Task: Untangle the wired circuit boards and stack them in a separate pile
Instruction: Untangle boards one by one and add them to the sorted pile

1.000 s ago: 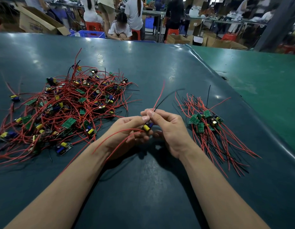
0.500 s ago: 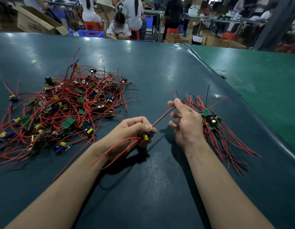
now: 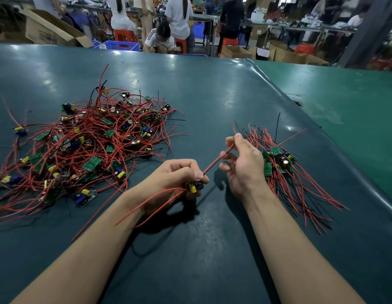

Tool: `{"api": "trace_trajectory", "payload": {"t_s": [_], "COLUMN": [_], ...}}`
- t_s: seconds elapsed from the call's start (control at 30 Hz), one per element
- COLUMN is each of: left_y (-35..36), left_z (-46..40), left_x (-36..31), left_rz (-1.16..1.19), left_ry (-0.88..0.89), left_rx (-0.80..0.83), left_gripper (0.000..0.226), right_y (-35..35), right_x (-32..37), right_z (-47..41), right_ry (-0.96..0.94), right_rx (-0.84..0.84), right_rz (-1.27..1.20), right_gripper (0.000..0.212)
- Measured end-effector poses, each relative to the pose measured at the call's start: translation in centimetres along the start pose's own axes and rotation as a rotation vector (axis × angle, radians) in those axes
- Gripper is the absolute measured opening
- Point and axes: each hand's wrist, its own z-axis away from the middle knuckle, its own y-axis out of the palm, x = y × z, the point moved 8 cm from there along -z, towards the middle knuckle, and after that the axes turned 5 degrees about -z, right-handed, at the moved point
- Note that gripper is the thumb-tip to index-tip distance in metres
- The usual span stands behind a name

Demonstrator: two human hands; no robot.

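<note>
Even overhead light falls on the dark teal, slightly glossy tabletop (image 3: pixel 212 95), which throws back soft white patches of glare beyond the left hand (image 3: pixel 175 183) and the right hand (image 3: pixel 245 165). Soft dark shadows lie on the tabletop just under both hands and along the forearms near them. The hands are sharp. Far beyond them, the standing people (image 3: pixel 179 16) and brown cardboard boxes (image 3: pixel 52 29) look dimmer and blurred. The wide lens bows the tabletop's far edge and stretches the forearms toward the bottom corners.
</note>
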Motion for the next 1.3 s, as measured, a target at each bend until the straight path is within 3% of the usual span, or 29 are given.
{"api": "trace_trajectory", "payload": {"t_s": [0.23, 0.3, 0.37, 0.47, 0.53, 0.63, 0.73, 0.9, 1.13, 1.3], "left_y": [-0.4, -0.9, -1.9, -3.3, -3.5, -3.5, -3.5, -3.5, -2.7, -3.0], "left_z": [-0.4, -0.5, -0.3, 0.1, 0.2, 0.2, 0.2, 0.0, -0.5, -0.4], "left_x": [-0.3, -0.6, -1.1, -2.0, -2.2, -2.2, -2.1, -1.3, -1.1, -1.4], "left_rz": [0.137, 0.224, 0.339, 0.545, 0.590, 0.510, 0.395, 0.206, 0.277, 0.280], "left_ry": [0.026, 0.060, 0.117, 0.224, 0.247, 0.272, 0.302, 0.253, 0.278, 0.310], "left_rx": [-0.051, -0.108, -0.160, -0.213, -0.241, -0.298, -0.356, -0.388, -0.276, -0.358], "left_gripper": [0.008, 0.005, 0.012, 0.020, 0.029, 0.027, 0.013, 0.032, 0.025, 0.017], "right_y": [-0.5, -0.6, -0.1, 3.4, 5.2, 6.0, 5.7, 4.4, 3.5, 2.3], "right_x": [-0.2, 0.4, 1.5, 1.3, -0.1, -1.0, -0.5, -0.4, -1.7, -1.2], "right_z": [-0.7, -0.7, -0.1, 2.9, 4.6, 5.0, 4.8, 3.9, 3.4, 2.1], "right_ry": [0.001, -0.088, -0.275, -0.564, -0.567, -0.480, -0.425, -0.272, -0.004, -0.022], "right_rx": [-0.006, -0.021, 0.011, 0.321, 0.518, 0.616, 0.600, 0.417, 0.293, 0.135], "right_rz": [-0.072, 0.110, 0.422, 0.651, 0.636, 0.570, 0.476, 0.248, 0.073, -0.023], "right_gripper": [0.036, 0.027, 0.034, 0.050, 0.053, 0.045, 0.031, 0.009, 0.010, 0.013]}}
